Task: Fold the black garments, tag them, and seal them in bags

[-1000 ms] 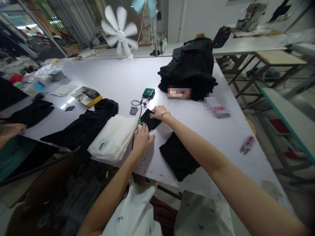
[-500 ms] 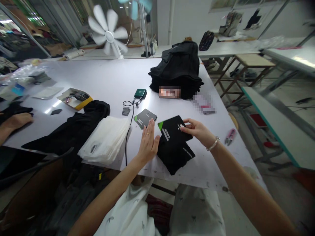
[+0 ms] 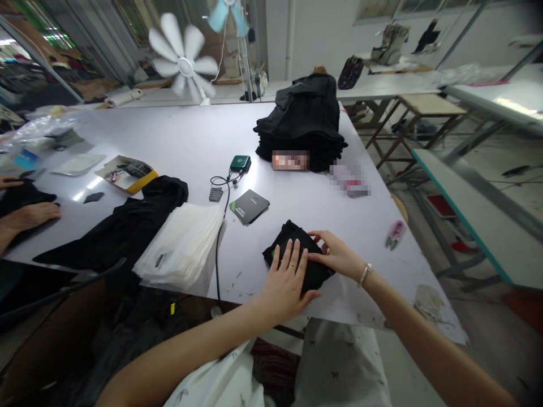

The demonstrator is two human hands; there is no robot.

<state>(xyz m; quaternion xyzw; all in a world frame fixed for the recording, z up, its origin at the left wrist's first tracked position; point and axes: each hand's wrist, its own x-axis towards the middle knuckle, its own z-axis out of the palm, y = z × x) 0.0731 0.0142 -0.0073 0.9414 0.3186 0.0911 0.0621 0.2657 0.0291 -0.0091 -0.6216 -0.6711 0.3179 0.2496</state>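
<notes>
In the head view a folded black garment [image 3: 290, 230] lies on the table near the front edge. On top of it is a black card with a green corner [image 3: 275, 252], mostly covered by my left hand [image 3: 287, 285], which presses flat with fingers stretched out. At the garment's right side, my right hand [image 3: 338, 255] pinches its edge between thumb and fingers; whether the card's edge is also in that grip is hidden. To the left lies a stack of similar grey-black cards [image 3: 250, 206] with green corners.
A stack of translucent bags [image 3: 182, 243] and a black garment [image 3: 123, 223] lie left. A cable runs to a green device [image 3: 240, 163]. Piled black garments [image 3: 302, 121] stand behind. Pink thread snips [image 3: 395, 234] rest right. Another person's hand [image 3: 36, 216] is far left.
My right hand has lowered the card onto the folded garment. My left hand has moved right from beside the card stack and now lies flat on top of the card.
</notes>
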